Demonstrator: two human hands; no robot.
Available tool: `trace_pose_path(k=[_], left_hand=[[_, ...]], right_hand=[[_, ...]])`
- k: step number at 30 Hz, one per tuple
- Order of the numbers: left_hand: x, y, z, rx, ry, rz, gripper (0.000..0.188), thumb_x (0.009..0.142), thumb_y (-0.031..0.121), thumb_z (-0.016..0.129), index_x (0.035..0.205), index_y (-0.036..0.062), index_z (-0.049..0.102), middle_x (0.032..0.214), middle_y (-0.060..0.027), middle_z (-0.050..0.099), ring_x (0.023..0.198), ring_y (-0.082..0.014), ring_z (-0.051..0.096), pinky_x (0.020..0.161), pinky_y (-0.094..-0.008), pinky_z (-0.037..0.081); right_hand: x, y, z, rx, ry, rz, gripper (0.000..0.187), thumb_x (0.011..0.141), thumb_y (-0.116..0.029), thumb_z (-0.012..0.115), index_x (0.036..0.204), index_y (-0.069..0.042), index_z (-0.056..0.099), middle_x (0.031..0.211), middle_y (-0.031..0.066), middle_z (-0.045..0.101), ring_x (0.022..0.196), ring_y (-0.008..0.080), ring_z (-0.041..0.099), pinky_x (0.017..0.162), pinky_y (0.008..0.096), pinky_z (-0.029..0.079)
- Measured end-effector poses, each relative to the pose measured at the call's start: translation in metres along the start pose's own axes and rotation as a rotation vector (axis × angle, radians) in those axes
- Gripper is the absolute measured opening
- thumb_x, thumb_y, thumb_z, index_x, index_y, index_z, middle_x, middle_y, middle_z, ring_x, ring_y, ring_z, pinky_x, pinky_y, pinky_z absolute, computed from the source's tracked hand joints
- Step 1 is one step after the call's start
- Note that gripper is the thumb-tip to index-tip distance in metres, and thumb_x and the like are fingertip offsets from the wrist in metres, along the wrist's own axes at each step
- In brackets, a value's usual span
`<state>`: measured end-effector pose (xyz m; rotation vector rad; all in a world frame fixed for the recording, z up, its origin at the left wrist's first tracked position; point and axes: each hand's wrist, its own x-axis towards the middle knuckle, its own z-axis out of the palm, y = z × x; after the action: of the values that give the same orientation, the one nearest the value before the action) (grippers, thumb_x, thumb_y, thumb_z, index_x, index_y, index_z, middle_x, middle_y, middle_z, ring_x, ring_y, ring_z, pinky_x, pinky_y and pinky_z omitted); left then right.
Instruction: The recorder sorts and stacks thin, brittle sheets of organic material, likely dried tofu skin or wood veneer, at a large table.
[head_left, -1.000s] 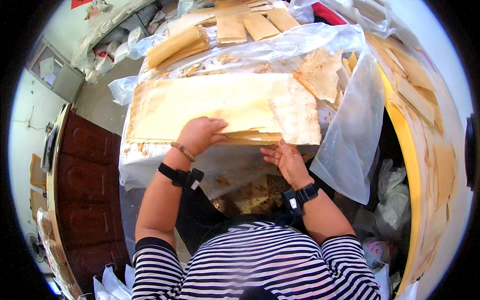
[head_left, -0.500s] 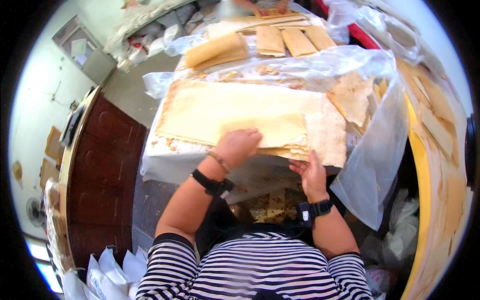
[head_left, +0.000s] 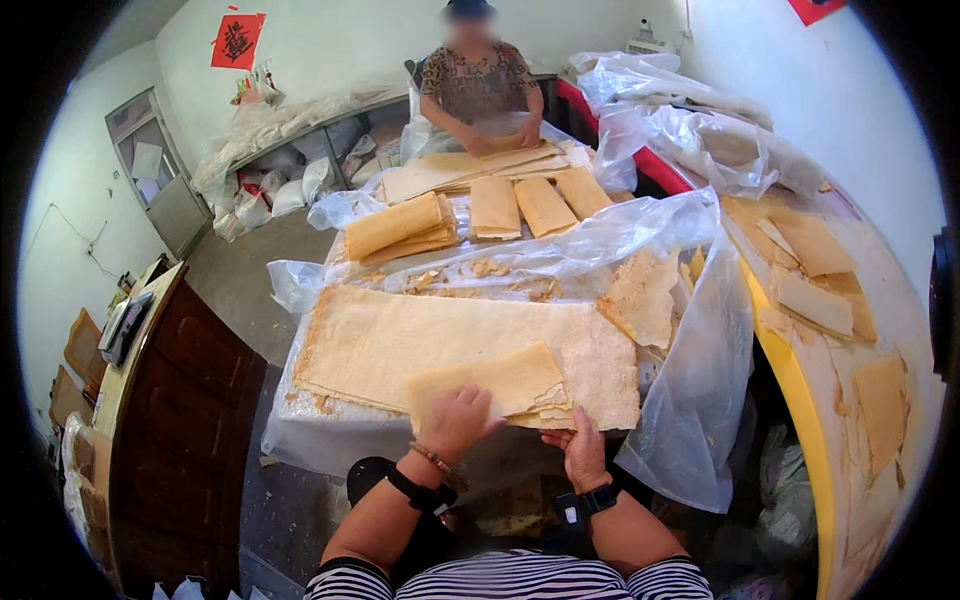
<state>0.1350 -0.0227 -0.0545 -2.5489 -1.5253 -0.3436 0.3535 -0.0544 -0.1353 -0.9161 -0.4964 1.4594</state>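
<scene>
A stack of large, thin, pale flatbread sheets (head_left: 400, 335) lies across the near part of the table. On its near edge rests a smaller folded flatbread (head_left: 490, 380), yellower, with ragged layers at its right end. My left hand (head_left: 456, 425) lies on the left part of this folded piece, fingers extended and slightly blurred. My right hand (head_left: 582, 450) is at the sheets' near edge, right of the folded piece. Its thumb is over the edge and its fingers are below, partly hidden. Each wrist wears a black strap with a small device.
Folded flatbreads (head_left: 495, 207) lie farther back, where a co-worker (head_left: 480, 90) handles more sheets. Clear plastic sheeting (head_left: 690, 400) drapes over the table's right side. Broken flatbread (head_left: 645, 295) lies beside it. A yellow-edged counter (head_left: 790, 390) runs along the right; a dark wooden cabinet (head_left: 180, 420) stands left.
The view has tilted up, bringing the co-worker into sight. The folded flatbread now slants, its left end nearer me. My right thumb has come over the sheets' edge.
</scene>
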Motion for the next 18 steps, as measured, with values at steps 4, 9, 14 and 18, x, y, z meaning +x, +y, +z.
trace_pose_path(k=[4,9,14,18], left_hand=[[-0.002,-0.002,0.005,-0.046,0.124,-0.001,0.038,0.08,0.041,0.069,0.102,0.0107,0.061,0.101,-0.0058,0.063,0.092,-0.0252,0.063,0.075,-0.0367,0.053],[0.0,0.002,0.001,-0.032,0.13,-0.018,0.04,0.077,0.043,0.071,0.097,0.011,0.06,0.092,-0.0055,0.06,0.087,-0.0251,0.061,0.072,-0.0379,0.052],[-0.003,0.0,0.009,-0.033,0.131,-0.028,0.041,0.077,0.044,0.071,0.098,0.0105,0.059,0.093,-0.0069,0.059,0.088,-0.0257,0.06,0.073,-0.0382,0.051],[-0.002,0.003,0.008,-0.047,0.117,-0.027,0.043,0.078,0.044,0.07,0.101,0.0094,0.058,0.093,-0.008,0.059,0.089,-0.0263,0.059,0.074,-0.0381,0.05]], right_hand=[[0.003,0.0,0.003,-0.029,0.035,0.017,0.048,0.1,-0.04,0.043,0.117,0.002,0.058,0.099,0.0152,0.07,0.083,0.0268,0.07,0.072,0.0396,0.058],[0.004,0.0,0.003,0.01,-0.006,0.061,0.056,0.1,-0.05,0.039,0.118,-0.001,0.059,0.1,0.0151,0.07,0.082,0.0264,0.07,0.072,0.0372,0.056],[0.006,0.006,-0.003,-0.009,-0.01,0.053,0.056,0.101,-0.049,0.037,0.119,0.0,0.057,0.099,0.0159,0.07,0.082,0.0269,0.07,0.071,0.0372,0.057],[0.008,0.01,-0.007,-0.053,0.027,0.044,0.057,0.099,-0.052,0.04,0.117,-0.002,0.059,0.097,0.0134,0.071,0.08,0.0251,0.07,0.071,0.0359,0.056]])
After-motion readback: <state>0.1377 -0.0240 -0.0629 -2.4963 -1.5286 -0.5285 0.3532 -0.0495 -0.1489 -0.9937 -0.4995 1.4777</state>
